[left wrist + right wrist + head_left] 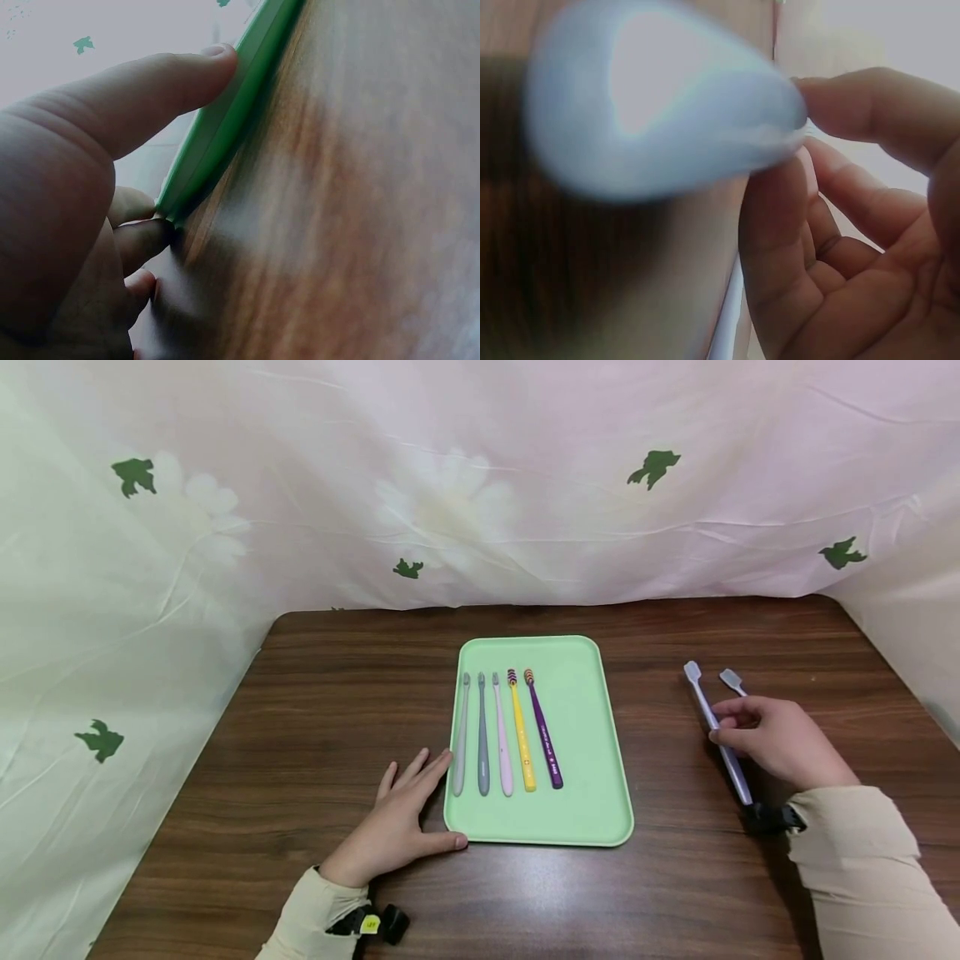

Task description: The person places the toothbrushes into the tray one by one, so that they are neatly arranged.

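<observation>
On the right, my right hand (pixel 780 739) pinches a pale blue-lavender toothbrush (pixel 703 700) between thumb and fingers. Its rounded handle end (pixel 652 105) looms large and blurred in the right wrist view. A second pale toothbrush (pixel 732 680) lies just beyond, mostly hidden behind that hand. My left hand (pixel 401 831) is spread at the near left corner of a light green tray (pixel 592 777), fingertips on its left side and thumb at the front rim. In the tray, several toothbrushes lie side by side: grey ones (pixel 483 743), pink (pixel 502 743), yellow (pixel 521 735) and purple (pixel 545 735).
The dark wooden table (pixel 337 693) surrounds the tray. A pale curtain (pixel 525 510) with flower and green bird shapes hangs along the back and both sides. Black straps with small cameras (pixel 393 924) are on both wrists.
</observation>
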`<state>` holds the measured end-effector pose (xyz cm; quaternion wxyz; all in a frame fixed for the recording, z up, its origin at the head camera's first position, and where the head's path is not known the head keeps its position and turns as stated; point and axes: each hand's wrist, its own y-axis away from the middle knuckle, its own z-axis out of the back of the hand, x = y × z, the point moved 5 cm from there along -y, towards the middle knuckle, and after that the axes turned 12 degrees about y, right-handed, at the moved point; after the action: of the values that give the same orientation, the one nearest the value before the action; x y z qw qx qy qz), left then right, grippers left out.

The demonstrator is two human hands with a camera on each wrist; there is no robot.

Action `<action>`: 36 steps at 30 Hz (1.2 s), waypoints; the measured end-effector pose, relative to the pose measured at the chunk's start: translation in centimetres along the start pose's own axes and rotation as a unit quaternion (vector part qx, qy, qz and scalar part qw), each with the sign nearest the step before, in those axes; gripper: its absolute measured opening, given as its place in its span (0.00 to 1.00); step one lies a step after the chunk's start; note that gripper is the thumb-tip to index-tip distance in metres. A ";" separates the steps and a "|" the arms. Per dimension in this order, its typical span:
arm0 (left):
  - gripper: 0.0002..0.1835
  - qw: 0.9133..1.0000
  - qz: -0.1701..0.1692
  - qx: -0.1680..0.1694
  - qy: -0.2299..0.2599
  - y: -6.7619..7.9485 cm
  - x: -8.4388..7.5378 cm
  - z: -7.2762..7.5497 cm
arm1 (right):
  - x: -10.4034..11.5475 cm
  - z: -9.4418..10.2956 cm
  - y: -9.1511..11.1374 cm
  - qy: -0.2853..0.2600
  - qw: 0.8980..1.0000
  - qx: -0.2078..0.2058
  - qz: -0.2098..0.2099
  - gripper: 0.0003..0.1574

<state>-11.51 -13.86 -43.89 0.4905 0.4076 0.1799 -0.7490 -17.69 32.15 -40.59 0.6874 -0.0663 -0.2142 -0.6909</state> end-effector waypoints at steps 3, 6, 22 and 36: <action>0.59 1.000 -0.004 0.000 0.002 -0.1 -0.1 -0.1 | 0.4 0.1 0.2 -0.001 1.000 -0.004 0.003 0.27; 0.59 1.000 -0.005 0.001 0.005 -0.1 -0.1 -0.1 | 0.9 0.4 0.3 0.000 1.000 -0.013 0.011 0.27; 0.59 1.000 -0.004 0.000 0.007 0.0 0.0 -0.1 | 4.8 -1.3 -0.3 -0.042 0.998 -0.026 0.039 0.27; 0.59 1.000 0.002 -0.001 0.003 0.1 0.1 0.1 | 8.5 -2.1 -0.8 -0.073 0.996 -0.016 0.057 0.25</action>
<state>-11.44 -14.05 -43.94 0.4922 0.4092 0.1813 -0.7466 -18.39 23.42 -39.37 0.7071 -0.1396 -0.2480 -0.6473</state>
